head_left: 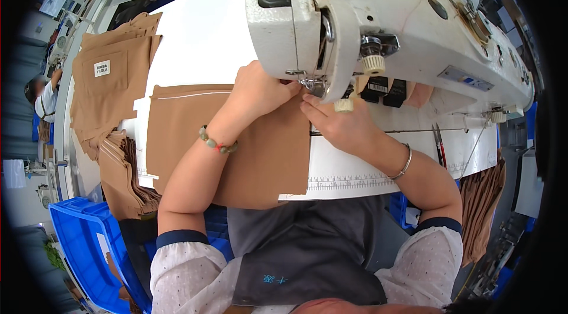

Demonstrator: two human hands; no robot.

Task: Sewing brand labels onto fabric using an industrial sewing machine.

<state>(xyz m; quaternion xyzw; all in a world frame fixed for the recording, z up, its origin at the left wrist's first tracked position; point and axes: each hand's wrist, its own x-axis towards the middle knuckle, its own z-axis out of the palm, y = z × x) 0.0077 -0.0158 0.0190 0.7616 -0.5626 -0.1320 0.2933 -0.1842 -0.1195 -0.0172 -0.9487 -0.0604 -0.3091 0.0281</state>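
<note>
A brown fabric panel (pixel 260 154) lies flat on the white sewing table, its near edge hanging over the front. Its top right corner reaches the presser foot (pixel 313 84) of a white sewing machine (pixel 408 36). My left hand (pixel 255 94) rests across the panel's far edge, fingers pinching the fabric just left of the foot. Closed at the same corner, my right hand (pixel 342 122) has its fingertips pressed together on the fabric right below the foot. The machine head partly hides the fingertips and the needle.
Stacked brown fabric pieces (pixel 112 71) lie at the left, more (pixel 482 207) hang at the right. Red-handled scissors (pixel 439 145) and small black boxes (pixel 384 90) sit on the table. A blue crate (pixel 89 249) stands lower left. Another person (pixel 46 98) is at far left.
</note>
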